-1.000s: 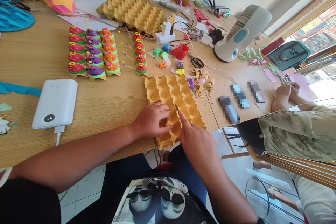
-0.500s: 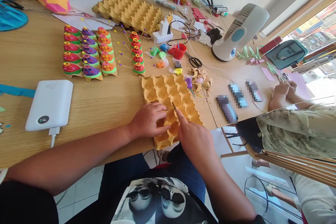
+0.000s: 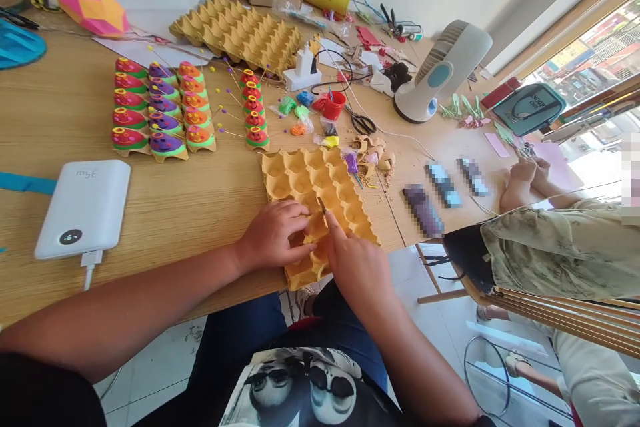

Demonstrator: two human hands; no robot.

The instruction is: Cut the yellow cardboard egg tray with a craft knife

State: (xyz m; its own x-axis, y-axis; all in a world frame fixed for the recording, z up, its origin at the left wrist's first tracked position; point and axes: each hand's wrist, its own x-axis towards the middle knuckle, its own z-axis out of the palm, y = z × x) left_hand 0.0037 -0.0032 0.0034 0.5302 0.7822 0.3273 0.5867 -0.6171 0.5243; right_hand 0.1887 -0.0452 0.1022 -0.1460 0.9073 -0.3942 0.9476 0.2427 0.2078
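An egg tray (image 3: pixel 314 185) lies at the near edge of the table (image 3: pixel 185 213), partly overhanging; the person's left hand (image 3: pixel 273 233) rests on it, thumb apart from fingers, and the right hand (image 3: pixel 357 270) is closed around a thin blade (image 3: pixel 321 205). Seemingly pressed pulp, the tray should be light, fairly stiff yet easily torn, best held by its rim (image 3: pixel 369 221)

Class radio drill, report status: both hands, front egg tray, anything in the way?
Left hand on front egg tray. Right hand gripping thin tool, tip at tray. Left fingers near tool's tip.
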